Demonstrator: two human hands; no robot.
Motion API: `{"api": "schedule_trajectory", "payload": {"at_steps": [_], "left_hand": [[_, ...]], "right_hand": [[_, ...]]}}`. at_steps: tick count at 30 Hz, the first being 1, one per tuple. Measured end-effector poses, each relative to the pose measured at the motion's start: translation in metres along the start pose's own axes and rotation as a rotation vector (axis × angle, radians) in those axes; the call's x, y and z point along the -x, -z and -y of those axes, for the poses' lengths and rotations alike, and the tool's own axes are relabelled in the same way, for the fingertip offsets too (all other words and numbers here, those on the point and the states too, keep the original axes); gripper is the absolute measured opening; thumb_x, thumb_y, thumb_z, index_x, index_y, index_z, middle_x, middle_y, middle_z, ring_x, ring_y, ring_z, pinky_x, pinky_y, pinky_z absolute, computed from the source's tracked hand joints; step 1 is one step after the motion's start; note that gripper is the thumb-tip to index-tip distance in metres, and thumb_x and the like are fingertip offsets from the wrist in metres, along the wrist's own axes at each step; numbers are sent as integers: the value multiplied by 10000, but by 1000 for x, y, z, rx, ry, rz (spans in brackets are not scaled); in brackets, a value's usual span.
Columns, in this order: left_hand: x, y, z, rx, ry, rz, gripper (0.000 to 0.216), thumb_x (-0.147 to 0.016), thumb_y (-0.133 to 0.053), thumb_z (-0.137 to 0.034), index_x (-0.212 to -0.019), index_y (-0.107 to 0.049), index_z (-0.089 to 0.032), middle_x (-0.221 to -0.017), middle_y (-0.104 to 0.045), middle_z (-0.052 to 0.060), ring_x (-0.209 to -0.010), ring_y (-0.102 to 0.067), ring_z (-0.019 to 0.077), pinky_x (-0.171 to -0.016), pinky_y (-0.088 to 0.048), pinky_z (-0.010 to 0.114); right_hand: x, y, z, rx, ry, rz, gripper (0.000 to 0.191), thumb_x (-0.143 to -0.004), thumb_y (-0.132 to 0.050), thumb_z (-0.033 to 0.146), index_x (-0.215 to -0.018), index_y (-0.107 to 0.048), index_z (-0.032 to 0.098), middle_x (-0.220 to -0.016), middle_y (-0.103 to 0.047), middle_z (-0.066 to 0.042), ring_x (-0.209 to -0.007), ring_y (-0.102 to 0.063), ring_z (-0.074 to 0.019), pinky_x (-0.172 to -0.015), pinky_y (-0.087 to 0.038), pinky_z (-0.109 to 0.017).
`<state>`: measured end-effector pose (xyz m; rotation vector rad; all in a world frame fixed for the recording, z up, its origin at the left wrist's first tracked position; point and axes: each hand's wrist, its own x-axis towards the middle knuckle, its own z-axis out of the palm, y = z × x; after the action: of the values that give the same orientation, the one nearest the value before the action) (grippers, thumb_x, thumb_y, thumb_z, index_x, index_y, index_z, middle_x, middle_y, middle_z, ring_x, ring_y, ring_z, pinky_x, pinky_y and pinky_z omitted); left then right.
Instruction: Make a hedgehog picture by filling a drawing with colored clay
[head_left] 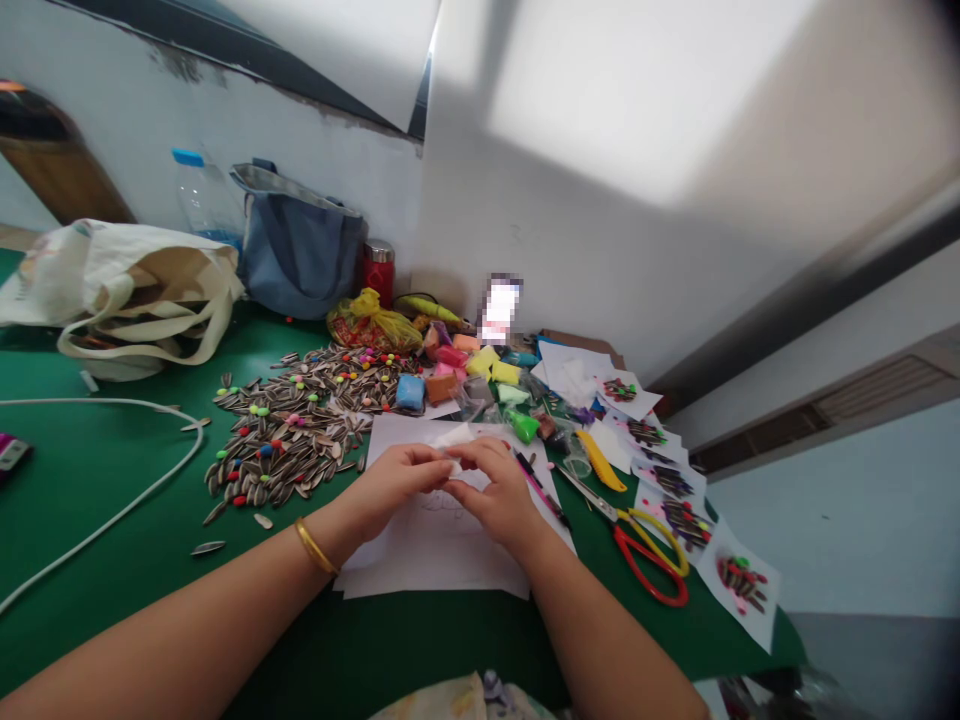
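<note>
Both my hands meet over a white sheet of paper (420,550) lying on the green table (112,480). My left hand (394,482) and my right hand (491,490) have their fingers pinched together on a small white piece (454,438) between them. I cannot tell whether it is paper or clay. A gold bangle (315,546) sits on my left wrist. A pile of sunflower seeds (292,430) with small coloured beads lies just left of my hands.
Coloured clay blocks (457,375) are heaped behind the paper. Red-and-yellow scissors (645,550), a yellow cutter (600,460) and several finished seed pictures (675,490) lie to the right near the table edge. Cloth bags (135,290), a bottle (199,195) and a white cable (112,510) occupy the left.
</note>
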<state>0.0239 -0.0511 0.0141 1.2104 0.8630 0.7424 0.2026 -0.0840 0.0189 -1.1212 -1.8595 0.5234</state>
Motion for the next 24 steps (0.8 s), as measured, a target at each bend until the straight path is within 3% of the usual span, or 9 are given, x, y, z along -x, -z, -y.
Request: {"api": "schedule_trajectory", "payload": {"at_steps": [6,11,15,20,24], "left_hand": [[1,-3,-2,-4,32,35,323,-725,-747,-467,-754,-729,-145,-711,-644,29,-681,-544,159,-648,-404,288],[1,-1,-5,-40,-14,-10,319,-724,-739,-477,-727,-727,-159,-706,-654,24,-680,-539,160,-638,-398,279],[0,0,-7,-132,-47,-26,345,-758,-707,-497,-788,-744,-155,-770,-686,40,-737,-575,179,-680,-432,284],[-1,0,-5,-286,-177,-81,328,-798,-673,-477,-880,-736,-166,-895,-720,65,-855,-630,216,-781,-478,318],[-1,-1,-6,-402,-258,-128,291,-818,-650,-454,-855,-708,-171,-878,-693,61,-825,-625,206,-734,-486,311]], "right_hand": [[0,-3,2,0,15,-11,163,-818,-733,184,-969,-715,244,-883,-655,-27,-896,-587,-201,-822,-468,-348],[0,-1,-3,-29,-8,-19,264,-820,-759,273,-1066,-679,224,-904,-647,-27,-856,-576,-188,-803,-462,-336],[-1,1,-4,-67,-21,-21,110,-887,-684,287,-972,-691,218,-870,-659,-23,-842,-587,-179,-792,-460,-326],[-2,-1,-4,-114,-57,-85,59,-895,-657,262,-882,-689,214,-848,-657,-22,-829,-603,-174,-786,-474,-317],[-1,-2,-5,-133,-83,-84,60,-887,-646,257,-857,-671,211,-847,-653,-18,-819,-600,-169,-780,-478,-310]]}}
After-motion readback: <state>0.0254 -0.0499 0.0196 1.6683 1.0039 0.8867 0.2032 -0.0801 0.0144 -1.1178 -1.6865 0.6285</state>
